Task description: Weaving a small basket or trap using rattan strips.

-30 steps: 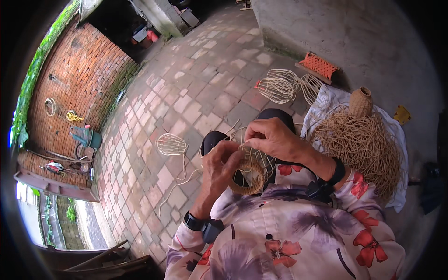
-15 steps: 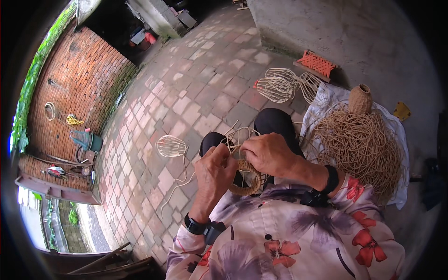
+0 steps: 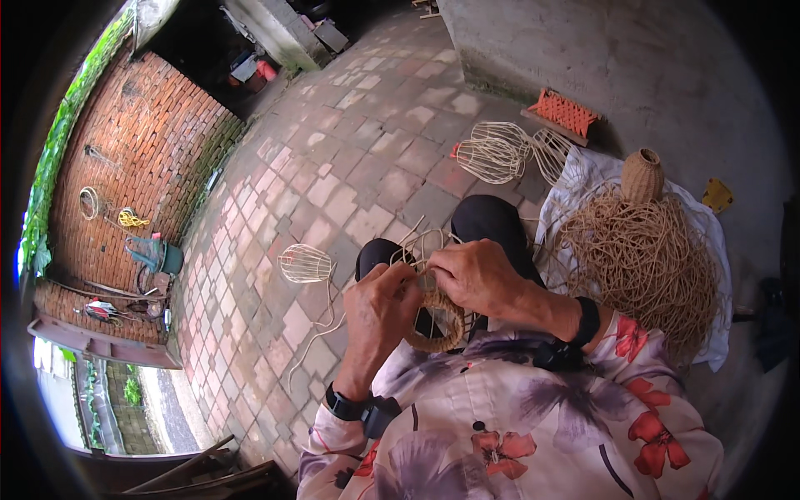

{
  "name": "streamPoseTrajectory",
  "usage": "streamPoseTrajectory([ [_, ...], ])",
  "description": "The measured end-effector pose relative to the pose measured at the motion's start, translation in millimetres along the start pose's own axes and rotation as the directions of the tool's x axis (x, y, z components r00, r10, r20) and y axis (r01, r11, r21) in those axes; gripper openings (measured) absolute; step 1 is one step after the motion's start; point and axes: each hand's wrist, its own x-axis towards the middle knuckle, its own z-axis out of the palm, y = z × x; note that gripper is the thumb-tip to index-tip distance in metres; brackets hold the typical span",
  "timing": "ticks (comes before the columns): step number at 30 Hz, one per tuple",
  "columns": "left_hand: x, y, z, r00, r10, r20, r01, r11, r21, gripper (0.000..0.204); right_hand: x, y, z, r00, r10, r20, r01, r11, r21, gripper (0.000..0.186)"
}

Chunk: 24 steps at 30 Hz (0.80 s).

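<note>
My left hand [image 3: 379,308] and my right hand [image 3: 479,279] meet over my lap, fingers pinched on pale strands [image 3: 421,237] of an open frame whose loose ends stick up above them. Under my fingers is a thick, braided straw-coloured ring [image 3: 432,339], partly hidden by my hands. A small cage-like frame [image 3: 304,263] lies on the paving at left, with strands trailing toward me. To my right, a heap of tan cord [image 3: 633,275] lies on a white cloth [image 3: 708,354], a woven vase-shaped basket [image 3: 642,179] at its far side.
More pale frames [image 3: 496,154] lie ahead near an orange woven-top low object [image 3: 562,112] beside a concrete wall [image 3: 600,50]. At far left stand a brick wall [image 3: 133,108] with hung coils and a teal bucket [image 3: 171,257]. Wooden boards [image 3: 200,467] lie at the lower left.
Over the last second my right hand has shifted down and slightly left, while my left hand has moved a little left; both stay pinched together on the frame, covering more of it.
</note>
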Motion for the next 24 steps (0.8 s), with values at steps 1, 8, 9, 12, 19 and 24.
streamPoseTrajectory([
  [1, 2, 1, -1, 1.000, -0.001, -0.002, 0.001, 1.000, 0.000, 0.008, 0, -1, 0, 1.000, 0.012, 0.012, -0.012, 1.000, -0.014, 0.008],
  [8, 24, 2, -8, 0.958, 0.052, 0.282, -0.113, 0.972, 0.205, 0.011, -3, -2, 1, 0.999, 0.018, 0.028, -0.017, 0.999, -0.040, 0.010],
  [9, 26, 2, -9, 0.941, 0.039, 0.336, -0.123, 0.964, 0.235, 0.013, -3, -1, 1, 0.999, 0.030, 0.026, -0.030, 0.999, -0.031, 0.011],
  [12, 23, -14, 2, 0.975, 0.065, 0.213, -0.067, 0.998, 0.004, 0.017, -1, -2, -2, 0.996, 0.071, 0.056, -0.070, 0.997, -0.031, 0.012],
  [19, 15, -21, 3, 0.975, -0.018, 0.220, 0.049, 0.989, -0.137, 0.020, 7, -4, -2, 0.988, 0.131, 0.083, -0.130, 0.991, -0.025, 0.010],
  [24, 18, -21, -5, 0.909, -0.138, 0.393, 0.284, 0.896, -0.342, 0.031, 1, -1, -7, 0.983, 0.171, 0.063, -0.182, 0.917, 0.355, 0.006],
])
